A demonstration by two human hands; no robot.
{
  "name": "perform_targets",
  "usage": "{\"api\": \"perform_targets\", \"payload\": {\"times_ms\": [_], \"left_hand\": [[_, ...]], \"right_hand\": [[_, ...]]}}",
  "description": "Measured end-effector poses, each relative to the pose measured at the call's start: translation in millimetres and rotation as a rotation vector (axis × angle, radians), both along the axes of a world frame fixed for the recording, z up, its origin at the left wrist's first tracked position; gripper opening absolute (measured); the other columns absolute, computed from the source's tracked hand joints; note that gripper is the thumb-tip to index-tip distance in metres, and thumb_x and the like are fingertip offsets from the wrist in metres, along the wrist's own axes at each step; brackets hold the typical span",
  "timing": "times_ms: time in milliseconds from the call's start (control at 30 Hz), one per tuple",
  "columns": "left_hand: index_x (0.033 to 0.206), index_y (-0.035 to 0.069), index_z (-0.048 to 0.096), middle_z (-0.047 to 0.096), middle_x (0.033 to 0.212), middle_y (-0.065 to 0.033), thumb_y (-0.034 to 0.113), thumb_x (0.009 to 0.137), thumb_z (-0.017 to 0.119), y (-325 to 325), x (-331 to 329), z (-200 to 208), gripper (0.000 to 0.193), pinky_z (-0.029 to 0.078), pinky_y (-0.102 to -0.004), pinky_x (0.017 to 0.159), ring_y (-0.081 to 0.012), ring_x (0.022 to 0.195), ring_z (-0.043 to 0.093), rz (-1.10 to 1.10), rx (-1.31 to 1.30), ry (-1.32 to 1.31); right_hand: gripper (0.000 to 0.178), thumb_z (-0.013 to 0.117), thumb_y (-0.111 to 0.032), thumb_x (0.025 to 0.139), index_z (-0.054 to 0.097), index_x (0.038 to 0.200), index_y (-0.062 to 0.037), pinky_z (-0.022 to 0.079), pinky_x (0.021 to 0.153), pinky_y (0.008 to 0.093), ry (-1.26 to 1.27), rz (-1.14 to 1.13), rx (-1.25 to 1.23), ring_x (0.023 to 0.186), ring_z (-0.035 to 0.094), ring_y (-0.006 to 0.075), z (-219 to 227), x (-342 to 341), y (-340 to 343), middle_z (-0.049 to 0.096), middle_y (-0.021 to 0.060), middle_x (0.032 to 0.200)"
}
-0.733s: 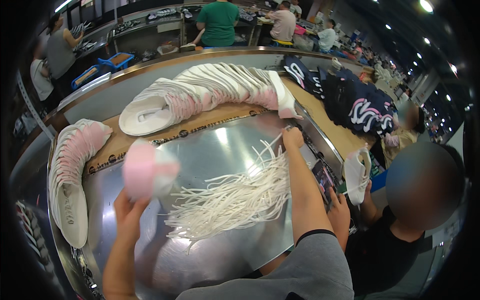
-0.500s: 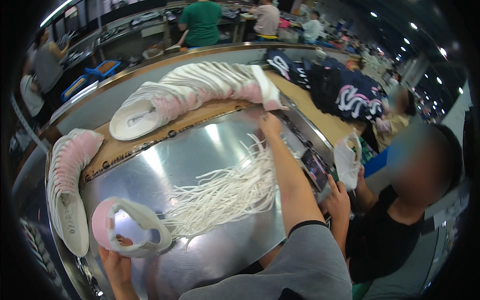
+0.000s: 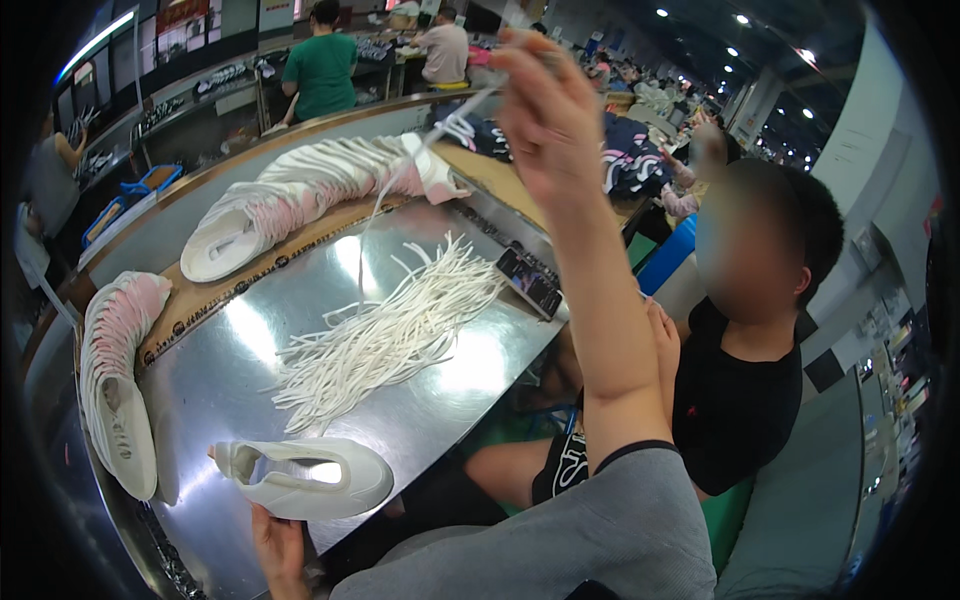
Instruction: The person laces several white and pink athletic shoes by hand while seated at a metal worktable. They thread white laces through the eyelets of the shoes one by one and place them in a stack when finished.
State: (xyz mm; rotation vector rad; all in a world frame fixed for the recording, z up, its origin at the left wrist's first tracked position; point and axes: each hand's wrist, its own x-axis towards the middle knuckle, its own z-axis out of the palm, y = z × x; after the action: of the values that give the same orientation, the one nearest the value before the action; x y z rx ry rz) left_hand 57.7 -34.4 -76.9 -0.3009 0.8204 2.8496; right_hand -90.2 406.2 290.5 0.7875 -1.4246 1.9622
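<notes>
My left hand (image 3: 280, 545), near the table's front left, holds a white shoe upper (image 3: 370, 480) by its underside. The upper lies on its side lengthwise, its opening facing up; some fingers are hidden beneath it. High in the middle of the view, my right hand (image 3: 545, 120) is raised, somewhat blurred, its fingers closed on a white shoelace (image 3: 376, 212). That lace hangs in a long curve down toward a loose pile of white shoelaces (image 3: 390, 345) on the metal table (image 3: 420, 395).
Nested rows of white and pink shoe uppers stand along the table's far side (image 3: 300, 185) and left side (image 3: 120, 370). A phone (image 3: 528, 282) rests at the right edge. A seated person in black (image 3: 740, 400) is close on my right. Dark uppers (image 3: 635, 150) lie farther back.
My right hand has risen from the table's far right, drawing a shoelace up. The upper in my left hand has turned, its pink part now out of sight. The view has shifted right.
</notes>
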Motion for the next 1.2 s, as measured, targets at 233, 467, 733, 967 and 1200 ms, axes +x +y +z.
{"api": "perform_targets", "payload": {"times_ms": [233, 467, 733, 967, 1200], "left_hand": [[0.109, 0.001, 0.060, 0.066, 0.096, -0.0152, 0.048, 0.101, 0.045, -57, -16, -9, 0.050, 0.048, -0.0365, 0.055, -0.0224, 0.078, 0.062, -0.586, -1.202, -0.037], [0.112, -0.001, 0.065, 0.067, 0.102, -0.0206, 0.024, 0.095, 0.060, -16, 41, 88, 0.030, 0.052, -0.0418, 0.081, -0.0336, 0.094, 0.064, 0.237, -2.105, 0.497], [0.113, -0.001, 0.063, 0.069, 0.098, -0.0204, 0.048, 0.096, 0.054, 7, -60, 95, 0.052, 0.050, -0.0413, 0.083, -0.0345, 0.097, 0.064, -0.898, -2.011, 0.358], [0.138, 0.004, 0.050, 0.055, 0.134, -0.0137, 0.064, 0.099, 0.035, 32, -89, 79, 0.073, 0.041, -0.0323, 0.103, -0.0200, 0.118, 0.054, -1.056, -0.914, -0.200], [0.131, -0.004, 0.049, 0.055, 0.130, -0.0131, 0.037, 0.102, 0.051, 70, -62, 51, 0.050, 0.039, -0.0314, 0.110, -0.0207, 0.123, 0.053, -0.577, -0.283, -0.146]], "right_hand": [[0.011, 0.063, -0.013, 0.094, 0.059, 0.102, -0.0062, 0.039, 0.051, 0.0172, -0.210, -0.099, -0.044, 0.062, 0.051, 0.0021, -63, 160, 6, 0.063, 0.0036, 0.093], [0.016, 0.061, -0.021, 0.097, 0.061, 0.109, -0.0101, 0.031, 0.047, 0.0169, -0.986, 0.392, -0.014, 0.054, 0.040, -0.0002, -278, 145, -116, 0.062, -0.0024, 0.082], [0.016, 0.062, -0.016, 0.095, 0.062, 0.101, -0.0016, 0.046, 0.075, 0.0236, -0.940, 0.217, 0.193, 0.080, 0.057, 0.0072, -342, 112, -194, 0.064, 0.0012, 0.086], [0.016, 0.061, -0.019, 0.097, 0.063, 0.097, -0.0030, 0.042, 0.069, 0.0213, -1.035, 0.332, 0.175, 0.074, 0.055, 0.0054, -332, 100, -194, 0.063, -0.0022, 0.079], [0.014, 0.059, -0.015, 0.098, 0.064, 0.098, -0.0020, 0.046, 0.070, 0.0223, -0.864, 0.193, 0.083, 0.080, 0.057, 0.0065, -341, 99, -193, 0.065, 0.0012, 0.087]]}}
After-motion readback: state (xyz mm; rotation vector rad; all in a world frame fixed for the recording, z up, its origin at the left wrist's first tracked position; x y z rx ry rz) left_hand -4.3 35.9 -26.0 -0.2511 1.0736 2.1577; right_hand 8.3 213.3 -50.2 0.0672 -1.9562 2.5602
